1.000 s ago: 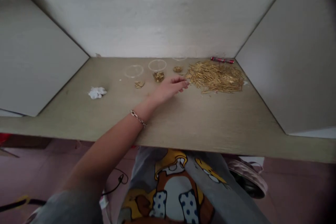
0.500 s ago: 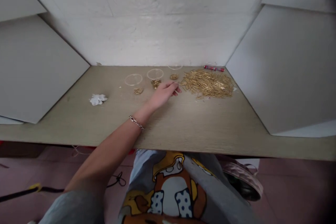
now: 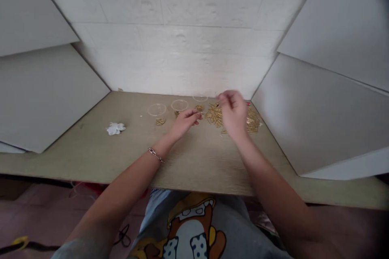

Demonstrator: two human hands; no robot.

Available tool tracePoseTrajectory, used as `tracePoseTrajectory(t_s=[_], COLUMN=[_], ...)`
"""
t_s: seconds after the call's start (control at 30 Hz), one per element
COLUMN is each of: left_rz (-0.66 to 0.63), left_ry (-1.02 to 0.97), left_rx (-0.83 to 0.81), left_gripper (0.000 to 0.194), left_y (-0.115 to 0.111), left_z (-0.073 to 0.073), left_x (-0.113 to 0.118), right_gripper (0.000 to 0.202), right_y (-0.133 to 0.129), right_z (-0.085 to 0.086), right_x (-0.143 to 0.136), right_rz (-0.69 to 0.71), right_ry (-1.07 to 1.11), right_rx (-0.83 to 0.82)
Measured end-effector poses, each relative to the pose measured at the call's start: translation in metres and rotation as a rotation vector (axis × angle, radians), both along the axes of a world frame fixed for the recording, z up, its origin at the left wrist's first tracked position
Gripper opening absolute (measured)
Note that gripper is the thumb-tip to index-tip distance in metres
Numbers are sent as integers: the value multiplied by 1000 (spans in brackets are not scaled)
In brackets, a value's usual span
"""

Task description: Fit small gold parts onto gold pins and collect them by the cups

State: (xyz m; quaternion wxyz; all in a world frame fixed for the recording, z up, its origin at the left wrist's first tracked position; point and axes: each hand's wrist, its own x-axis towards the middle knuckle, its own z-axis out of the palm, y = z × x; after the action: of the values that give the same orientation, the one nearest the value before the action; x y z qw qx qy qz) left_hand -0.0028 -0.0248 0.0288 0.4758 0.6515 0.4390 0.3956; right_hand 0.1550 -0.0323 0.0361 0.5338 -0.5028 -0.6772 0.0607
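Your left hand [image 3: 185, 120] rests low on the beige wooden tabletop [image 3: 197, 162], fingers loosely curled and pinched narrow at the near left edge of the heap of thin golden metal pins [image 3: 216, 116]. Your right hand [image 3: 233, 113] hovers over that heap at the far right, fingers bunched narrow; whether they grip a pin, you cannot tell.

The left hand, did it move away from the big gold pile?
Yes. The left hand pulled back leftward from the gold pile, ending near the small gold heap.
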Motion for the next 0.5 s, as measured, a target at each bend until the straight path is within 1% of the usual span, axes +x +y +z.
tracePoseTrajectory(t_s=[0.07,0.13,0.23,0.33,0.5], left_rz=[-17,-30,-30,-24,-2], left_ry=[4,25,62,109,159], left_rx=[20,37,61,90,117], left_gripper=[19,19,19,20,20], left_y=[1,3,8,11,10], left_z=[-1,-3,-7,-10,-11], left_x=[0,0,-1,-1,-1], right_gripper=[18,13,12,13,15], right_y=[3,5,6,4,0], right_z=[-9,-19,-29,-30,-26], right_x=[-4,-7,-8,-7,-5], right_rz=[-15,8,37,27,-10], right_ry=[-50,-150,-251,-299,-382], right_rx=[-17,-47,-75,-84,-94])
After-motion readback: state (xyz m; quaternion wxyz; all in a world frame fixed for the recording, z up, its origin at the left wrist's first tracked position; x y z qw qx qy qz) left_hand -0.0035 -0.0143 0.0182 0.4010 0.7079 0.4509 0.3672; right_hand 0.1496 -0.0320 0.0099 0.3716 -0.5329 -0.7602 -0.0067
